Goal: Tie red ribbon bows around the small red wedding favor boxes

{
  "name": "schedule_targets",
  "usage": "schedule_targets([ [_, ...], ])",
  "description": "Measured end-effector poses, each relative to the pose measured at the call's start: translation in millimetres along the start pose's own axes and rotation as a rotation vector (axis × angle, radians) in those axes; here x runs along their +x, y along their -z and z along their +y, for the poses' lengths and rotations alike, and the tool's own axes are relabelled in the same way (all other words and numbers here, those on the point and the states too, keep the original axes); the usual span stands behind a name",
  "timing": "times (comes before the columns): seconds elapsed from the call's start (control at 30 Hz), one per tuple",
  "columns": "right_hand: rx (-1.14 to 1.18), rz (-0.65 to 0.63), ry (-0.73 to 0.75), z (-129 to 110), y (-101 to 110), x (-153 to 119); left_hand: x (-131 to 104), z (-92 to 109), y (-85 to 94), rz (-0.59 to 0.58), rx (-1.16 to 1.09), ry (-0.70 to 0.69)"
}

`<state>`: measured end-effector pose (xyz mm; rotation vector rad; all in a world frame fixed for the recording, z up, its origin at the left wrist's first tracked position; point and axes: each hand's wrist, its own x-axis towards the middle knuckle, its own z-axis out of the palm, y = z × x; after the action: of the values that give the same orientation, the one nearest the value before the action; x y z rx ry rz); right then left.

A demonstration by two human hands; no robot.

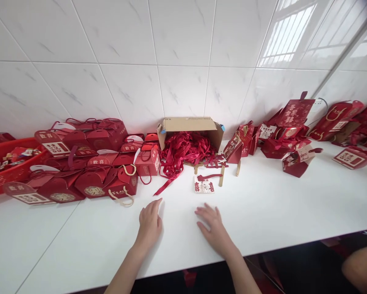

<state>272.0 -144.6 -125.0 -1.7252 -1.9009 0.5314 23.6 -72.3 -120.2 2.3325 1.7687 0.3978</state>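
Note:
My left hand (149, 222) rests on edge at the white table (177, 241), fingers extended and nothing held. To its right, my right hand (213, 228) hovers or lies on the table with fingers spread, also without anything in it; contact is hard to tell. Just beyond the right hand lies a small printed card (204, 185) with a dark red ribbon strip (209, 177) across its top. Ahead of both hands, a cardboard box (187, 123) on its side spills a heap of red ribbons (187, 149), one tail reaching toward my left hand.
Rows of red gift boxes (91, 179) stand at left, beside a red basket (24, 163) of wrapped items. More red boxes (296, 118) cluster at right. Gold strips (221, 176) lie near the ribbons. A tiled wall (183, 90) backs the table. Part of a person's limb (362, 265) shows at lower right.

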Motion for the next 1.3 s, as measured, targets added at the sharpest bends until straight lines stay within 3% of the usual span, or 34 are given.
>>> schedule_targets([
  [0.13, 0.181, -0.05, 0.124, -12, -11, -11, 2, 7, -1.1, 0.095, 0.006, 0.064],
  [0.23, 0.257, -0.033, 0.093, -15, -10, -12, 10, 15, 0.0, 0.079, 0.03, 0.152],
  [0.33, 0.402, -0.003, 0.069, -18, -4, -12, 12, 18, 5.4, 0.094, 0.024, 0.136],
  [0.43, 0.746, -0.026, -0.017, -30, -1, -20, 7, 16, 11.5, 0.113, 0.006, 0.111],
  [0.53, 1.142, -0.141, -0.138, -51, -9, -32, -2, 17, 13.7, 0.097, -0.01, 0.121],
  [0.63, 1.341, -0.196, -0.214, -69, -18, -40, -13, 23, 14.8, 0.078, -0.036, 0.117],
  [0.7, 1.395, -0.209, -0.294, -74, -21, -42, -25, 29, 17.6, 0.014, -0.074, 0.074],
  [0.87, 1.548, -0.29, -0.386, -73, -15, -37, -67, 42, 32.1, -0.323, -0.301, -0.094],
  [0.97, 1.576, -0.303, -0.426, -73, -11, -33, -85, 45, 41.2, -0.408, -0.374, -0.096],
  [1.07, 1.573, -0.335, -0.428, -75, -11, -31, -91, 43, 50.0, -0.418, -0.474, -0.036],
  [1.2, 1.472, -0.302, -0.398, -76, -19, -34, -89, 38, 62.1, -0.345, -0.509, 0.111],
  [1.3, 1.47, -0.423, -0.32, -80, -26, -41, -87, 43, 69.5, -0.357, -0.493, 0.131],
])
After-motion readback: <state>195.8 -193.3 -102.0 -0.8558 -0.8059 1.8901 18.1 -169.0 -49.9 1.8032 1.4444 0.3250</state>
